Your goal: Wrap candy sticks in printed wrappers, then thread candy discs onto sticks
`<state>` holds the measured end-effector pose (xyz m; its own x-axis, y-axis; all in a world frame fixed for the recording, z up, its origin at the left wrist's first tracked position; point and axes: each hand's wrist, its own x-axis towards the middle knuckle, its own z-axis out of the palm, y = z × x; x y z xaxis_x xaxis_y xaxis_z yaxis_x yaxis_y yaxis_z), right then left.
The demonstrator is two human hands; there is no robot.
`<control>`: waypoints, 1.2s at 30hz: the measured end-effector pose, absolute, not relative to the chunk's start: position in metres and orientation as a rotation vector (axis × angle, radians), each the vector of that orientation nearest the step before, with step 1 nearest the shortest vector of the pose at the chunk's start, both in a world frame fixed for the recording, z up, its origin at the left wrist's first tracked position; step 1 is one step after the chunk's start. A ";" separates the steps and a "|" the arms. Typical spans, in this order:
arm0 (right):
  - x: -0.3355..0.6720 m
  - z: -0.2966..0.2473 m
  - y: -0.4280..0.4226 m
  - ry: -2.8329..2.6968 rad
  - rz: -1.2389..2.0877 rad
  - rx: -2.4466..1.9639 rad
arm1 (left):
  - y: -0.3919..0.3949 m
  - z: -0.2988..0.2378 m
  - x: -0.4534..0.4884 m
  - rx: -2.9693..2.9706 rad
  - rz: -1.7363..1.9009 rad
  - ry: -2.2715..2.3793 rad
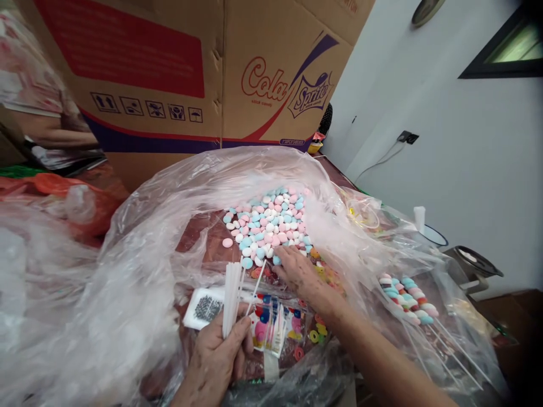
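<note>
My left hand [214, 353] is closed around a bundle of thin white sticks [231, 291], most upright, with one or two leaning right. My right hand [297, 272] reaches in from the right, its fingers stretched over the near edge of a heap of pink, blue and white rounded candies [271, 223]. One blue candy [277, 260] lies close to its fingertips; whether they touch is unclear. Colourful gummy rings [314, 336] lie below and beside the right wrist. Behind the left hand are a white QR-code card [207, 307] and printed colourful packets [271, 328].
Clear plastic sheeting [139, 254] surrounds the candies. Several loaded candy sticks [411, 299] rest on plastic at right. A large cardboard box [169, 68] stands behind. Orange plastic bags [85, 198] lie left, near another person's arm [55, 134].
</note>
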<state>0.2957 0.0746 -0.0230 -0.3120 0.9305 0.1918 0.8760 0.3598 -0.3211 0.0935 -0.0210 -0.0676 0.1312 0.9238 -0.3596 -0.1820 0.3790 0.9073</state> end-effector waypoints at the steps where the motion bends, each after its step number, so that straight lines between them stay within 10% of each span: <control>1: 0.296 -0.025 0.074 -2.302 0.225 -1.572 | -0.021 -0.068 0.093 0.821 0.953 1.143; 36: 0.301 -0.016 0.067 -2.324 0.334 -1.751 | -0.024 -0.051 0.101 0.723 1.031 1.163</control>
